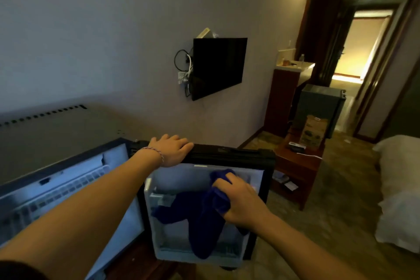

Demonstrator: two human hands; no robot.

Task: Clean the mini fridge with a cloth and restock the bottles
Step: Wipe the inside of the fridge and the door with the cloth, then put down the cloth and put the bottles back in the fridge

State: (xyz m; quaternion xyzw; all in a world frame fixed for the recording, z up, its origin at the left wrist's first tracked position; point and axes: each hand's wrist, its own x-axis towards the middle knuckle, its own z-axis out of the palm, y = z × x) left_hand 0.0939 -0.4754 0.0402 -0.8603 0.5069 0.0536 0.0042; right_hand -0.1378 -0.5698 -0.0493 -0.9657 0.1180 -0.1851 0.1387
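You had a dark television (218,67) mounted on the wall ahead of you, with a tangle of cables (184,68) hanging at its left edge and a small pale box (205,33) perched on top. To its right stood a wooden cabinet (280,100) with a pale tabletop (302,66) carrying a clear bottle (301,58). A second small grey fridge (319,107) sat beyond it, and a brown paper bag (314,130) stood on a low wooden stand (297,166). A white bed (400,191) lay at your right, on patterned carpet (336,218).
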